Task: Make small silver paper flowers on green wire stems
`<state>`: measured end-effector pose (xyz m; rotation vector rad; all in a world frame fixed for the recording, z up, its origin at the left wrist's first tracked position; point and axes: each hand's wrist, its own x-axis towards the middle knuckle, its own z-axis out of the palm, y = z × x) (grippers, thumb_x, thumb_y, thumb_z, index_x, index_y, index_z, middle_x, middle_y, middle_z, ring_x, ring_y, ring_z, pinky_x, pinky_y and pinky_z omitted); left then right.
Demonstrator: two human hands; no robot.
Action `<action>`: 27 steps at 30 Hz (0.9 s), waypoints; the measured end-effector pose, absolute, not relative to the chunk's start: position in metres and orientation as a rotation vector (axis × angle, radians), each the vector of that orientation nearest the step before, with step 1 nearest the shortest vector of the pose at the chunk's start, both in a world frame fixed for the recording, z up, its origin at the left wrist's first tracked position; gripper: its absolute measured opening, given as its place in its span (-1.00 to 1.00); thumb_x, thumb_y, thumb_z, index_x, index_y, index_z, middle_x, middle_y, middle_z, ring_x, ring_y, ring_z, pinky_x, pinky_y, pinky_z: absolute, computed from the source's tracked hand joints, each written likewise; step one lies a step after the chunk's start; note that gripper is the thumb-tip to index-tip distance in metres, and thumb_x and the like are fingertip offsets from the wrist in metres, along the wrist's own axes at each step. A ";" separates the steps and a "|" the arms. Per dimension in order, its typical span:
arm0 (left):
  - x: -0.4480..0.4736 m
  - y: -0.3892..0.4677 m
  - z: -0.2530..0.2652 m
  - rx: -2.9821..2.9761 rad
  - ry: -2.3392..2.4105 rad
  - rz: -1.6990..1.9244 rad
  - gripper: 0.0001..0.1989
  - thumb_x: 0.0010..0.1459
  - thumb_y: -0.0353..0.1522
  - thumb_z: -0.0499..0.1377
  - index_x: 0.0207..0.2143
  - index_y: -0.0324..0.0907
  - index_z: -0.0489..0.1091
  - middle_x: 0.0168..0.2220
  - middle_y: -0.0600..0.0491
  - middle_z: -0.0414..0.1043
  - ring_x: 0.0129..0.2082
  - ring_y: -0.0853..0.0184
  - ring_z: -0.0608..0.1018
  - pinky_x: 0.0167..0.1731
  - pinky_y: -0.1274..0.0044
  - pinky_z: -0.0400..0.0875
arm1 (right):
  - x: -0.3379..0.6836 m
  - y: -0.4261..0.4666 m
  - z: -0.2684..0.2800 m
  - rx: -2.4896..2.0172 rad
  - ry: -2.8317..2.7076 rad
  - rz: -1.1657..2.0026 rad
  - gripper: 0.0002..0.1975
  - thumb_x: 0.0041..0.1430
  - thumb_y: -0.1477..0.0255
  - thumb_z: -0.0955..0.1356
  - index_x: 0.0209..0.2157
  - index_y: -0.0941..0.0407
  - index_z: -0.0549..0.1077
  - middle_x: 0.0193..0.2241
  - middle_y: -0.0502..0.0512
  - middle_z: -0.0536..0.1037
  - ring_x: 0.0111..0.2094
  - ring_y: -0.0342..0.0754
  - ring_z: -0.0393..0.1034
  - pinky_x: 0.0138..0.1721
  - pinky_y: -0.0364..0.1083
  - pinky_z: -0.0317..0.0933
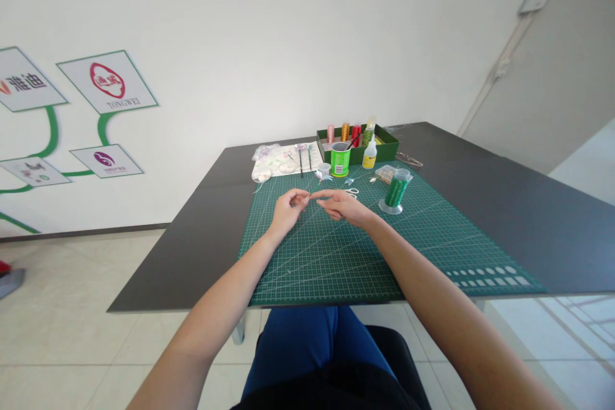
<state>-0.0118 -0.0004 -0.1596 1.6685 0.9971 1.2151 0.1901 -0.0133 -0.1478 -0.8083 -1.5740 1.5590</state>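
My left hand [289, 210] is raised a little over the green cutting mat [331, 256], its thumb and fingertips pinched together. Whatever is between them is too small to make out. From the right, my right hand [342, 205] reaches across with the index finger stretched out, its tip meeting the left fingertips. The right thumb is apart from that finger, and the other fingers curl beneath. Just behind the right hand lie white-handled scissors [352, 192], partly hidden. To its right, a spool of green thread [398, 189] stands upright on the mat.
Behind the hands are a green tub [341, 160], a glue bottle [369, 154] and a small clear box [385, 173]. A dark green box [384, 152] holds several thread spools. Pliers [409, 159] lie at right; a white cloth [283, 163] with tools lies at left.
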 end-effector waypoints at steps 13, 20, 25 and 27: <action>-0.012 0.000 -0.159 1.737 1.002 1.224 -0.79 0.15 -0.25 0.28 -0.24 -0.20 0.52 -0.54 0.13 0.39 -0.57 0.43 0.40 -0.52 0.59 0.29 | 0.191 -0.012 -0.149 -0.815 -1.614 1.526 -0.52 0.19 0.27 0.41 0.05 0.27 0.49 -0.80 -0.28 0.15 -0.74 -0.27 -0.08 -0.67 -0.22 -0.13; -0.011 -0.002 -0.158 1.778 1.020 1.195 -0.80 0.13 -0.26 0.28 -0.26 -0.20 0.52 -0.49 0.11 0.42 -0.52 0.41 0.43 -0.48 0.58 0.32 | 0.191 -0.011 -0.149 -0.895 -1.677 1.483 -0.55 0.20 0.27 0.40 0.03 0.27 0.50 -0.81 -0.26 0.17 -0.76 -0.26 -0.08 -0.68 -0.22 -0.17; -0.011 -0.002 -0.158 1.775 1.024 1.209 -0.82 0.15 -0.28 0.27 -0.25 -0.21 0.53 -0.51 0.12 0.42 -0.52 0.41 0.42 -0.47 0.57 0.33 | 0.191 -0.012 -0.148 -0.903 -1.676 1.488 -0.52 0.20 0.27 0.39 0.07 0.28 0.48 -0.81 -0.26 0.18 -0.75 -0.26 -0.10 -0.67 -0.22 -0.17; -0.011 -0.002 -0.158 1.762 1.025 1.217 -0.82 0.15 -0.28 0.27 -0.25 -0.21 0.53 -0.53 0.12 0.41 -0.53 0.41 0.42 -0.47 0.57 0.32 | 0.191 -0.012 -0.148 -0.889 -1.671 1.500 -0.50 0.21 0.28 0.39 0.09 0.29 0.47 -0.81 -0.26 0.17 -0.75 -0.26 -0.09 -0.67 -0.22 -0.16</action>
